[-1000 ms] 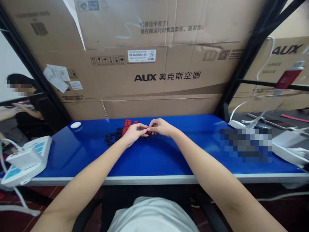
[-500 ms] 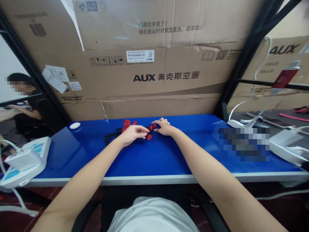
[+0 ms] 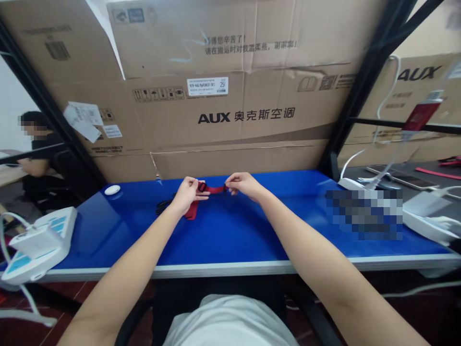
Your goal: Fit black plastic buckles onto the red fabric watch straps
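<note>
- Running from side to side in the head view, a red strap [image 3: 215,190] is held between the two hands, up near the back edge of the blue counter [image 3: 252,230].
- Its long way is set almost level with that back edge, with a small dip in the middle.
- One end, by a black buckle [image 3: 202,187], is pinched by the left hand [image 3: 185,196], with the thumb on top and the fingers partly spread below.
- The other end, by a small black clip [image 3: 225,188], is pinched by the thumb and fingertips of the right hand [image 3: 245,185].
- Neither hand can be called nearer, as an end is held by each; only the middle of the strap is left untouched.
- Under the left hand, a red flap [image 3: 192,211] is seen hanging or lying; whether it is joined to the strap cannot be told.
- Just past the left hand, on its outer side, some black cords [image 3: 163,206] are bunched on the counter.
- Behind the hands, reach is stopped by a big cardboard sheet [image 3: 252,161].
- Toward the body, a wide stretch of blue top is seen before the pale front edge [image 3: 230,270] is met.
</note>
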`<state>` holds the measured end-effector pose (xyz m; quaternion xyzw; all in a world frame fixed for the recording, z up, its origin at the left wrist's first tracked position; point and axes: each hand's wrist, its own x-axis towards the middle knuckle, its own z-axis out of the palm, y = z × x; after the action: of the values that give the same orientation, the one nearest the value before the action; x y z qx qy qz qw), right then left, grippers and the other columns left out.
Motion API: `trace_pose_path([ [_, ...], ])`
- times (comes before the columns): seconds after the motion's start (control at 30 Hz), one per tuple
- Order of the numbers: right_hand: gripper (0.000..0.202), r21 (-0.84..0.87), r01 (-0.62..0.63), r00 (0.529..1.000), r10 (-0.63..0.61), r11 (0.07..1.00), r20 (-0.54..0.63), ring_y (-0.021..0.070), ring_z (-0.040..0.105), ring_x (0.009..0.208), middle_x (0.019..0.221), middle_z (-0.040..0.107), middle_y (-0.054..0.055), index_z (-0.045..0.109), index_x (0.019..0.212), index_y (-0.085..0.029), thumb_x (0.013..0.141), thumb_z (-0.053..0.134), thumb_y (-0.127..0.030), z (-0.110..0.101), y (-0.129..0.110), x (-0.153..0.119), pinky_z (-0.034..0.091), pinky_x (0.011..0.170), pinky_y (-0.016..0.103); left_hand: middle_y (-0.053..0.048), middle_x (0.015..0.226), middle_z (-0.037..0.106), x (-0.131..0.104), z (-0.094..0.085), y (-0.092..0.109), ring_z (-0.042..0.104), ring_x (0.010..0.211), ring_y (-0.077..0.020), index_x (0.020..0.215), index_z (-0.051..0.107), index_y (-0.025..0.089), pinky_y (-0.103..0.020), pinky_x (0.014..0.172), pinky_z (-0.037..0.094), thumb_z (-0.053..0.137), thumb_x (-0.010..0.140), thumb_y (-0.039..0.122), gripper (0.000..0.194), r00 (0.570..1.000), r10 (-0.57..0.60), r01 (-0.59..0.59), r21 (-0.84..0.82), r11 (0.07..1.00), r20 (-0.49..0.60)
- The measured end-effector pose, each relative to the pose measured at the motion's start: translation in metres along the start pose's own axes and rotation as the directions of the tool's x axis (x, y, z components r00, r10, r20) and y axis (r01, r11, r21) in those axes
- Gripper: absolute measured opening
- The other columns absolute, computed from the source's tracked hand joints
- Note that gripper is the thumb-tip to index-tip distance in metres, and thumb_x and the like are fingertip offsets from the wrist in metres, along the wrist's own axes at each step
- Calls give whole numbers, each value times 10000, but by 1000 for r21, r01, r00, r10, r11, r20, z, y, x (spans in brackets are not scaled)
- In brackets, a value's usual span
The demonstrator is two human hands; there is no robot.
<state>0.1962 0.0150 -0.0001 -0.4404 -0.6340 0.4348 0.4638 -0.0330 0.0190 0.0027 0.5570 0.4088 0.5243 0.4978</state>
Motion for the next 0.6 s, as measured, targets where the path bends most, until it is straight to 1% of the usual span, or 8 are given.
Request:
trace_pose_path([
  [0.07, 250, 133, 6, 985, -29, 991, 170, 162, 662, 656, 738, 707, 64, 664, 890, -132, 679, 770, -215, 8, -8, -6, 534, 649, 283, -70, 1018, 693, -6, 9, 2, 718, 715, -170, 870, 428, 197, -420, 732, 589, 651, 855, 415, 312, 998, 42, -38, -72, 997, 57],
  [0.1, 312, 174, 5, 970, -47, 985, 239, 177, 684, 716, 793, 725, 77, 674, 923, -129, 650, 797, -214, 11, -11, -9, 546, 699, 295, -76, 1014, 699, -8, 13, 3, 716, 739, -164, 865, 447, 187, -420, 775, 582, 677, 837, 403, 316, 996, 68, -63, -90, 994, 64],
  [0.13, 343, 196, 7, 959, -62, 981, 278, 186, 694, 747, 821, 733, 82, 678, 935, -130, 632, 813, -218, 14, -14, -11, 552, 727, 305, -81, 994, 707, -9, 15, 2, 713, 769, -163, 860, 478, 174, -415, 819, 570, 711, 810, 385, 318, 993, 97, -89, -106, 990, 66],
  [0.2, 285, 174, 31, 960, -78, 984, 268, 180, 695, 704, 779, 730, 74, 681, 875, -130, 653, 806, -257, 20, -16, -13, 559, 707, 308, -92, 964, 719, -11, 19, 1, 706, 850, -179, 857, 552, 147, -409, 890, 544, 772, 748, 355, 323, 987, 141, -129, -145, 981, 75],
  [0.27, 209, 79, 68, 976, -83, 995, 203, 158, 662, 585, 669, 697, 54, 665, 764, -132, 713, 763, -309, 25, -17, -13, 548, 618, 291, -105, 972, 723, -13, 22, 0, 690, 934, -203, 865, 609, 128, -410, 932, 522, 807, 700, 347, 338, 984, 157, -140, -184, 973, 80],
  [0.33, 219, -36, 99, 983, -93, 994, 158, 131, 611, 502, 601, 657, 35, 645, 691, -138, 755, 724, -332, 28, -18, -13, 514, 538, 262, -118, 983, 724, -15, 25, -1, 679, 973, -222, 875, 645, 115, -413, 943, 513, 826, 669, 346, 358, 987, 141, -123, -200, 972, 81],
  [0.5, 229, -205, 144, 981, -113, 968, 155, 120, 552, 478, 555, 611, 14, 653, 699, -152, 795, 667, -360, 31, -19, -15, 453, 500, 245, -125, 1032, 723, -18, 29, -4, 666, 1015, -241, 877, 705, 118, -398, 957, 498, 826, 661, 346, 337, 991, 112, -99, -161, 982, 78],
  [0.6, 230, -282, 183, 977, -144, 942, 155, 116, 514, 467, 531, 586, 0, 641, 681, -155, 797, 643, -354, 31, -19, -15, 398, 500, 250, -110, 1004, 731, -17, 29, -7, 665, 1008, -241, 871, 732, 126, -380, 955, 491, 829, 650, 333, 318, 991, 104, -94, -126, 988, 80],
])
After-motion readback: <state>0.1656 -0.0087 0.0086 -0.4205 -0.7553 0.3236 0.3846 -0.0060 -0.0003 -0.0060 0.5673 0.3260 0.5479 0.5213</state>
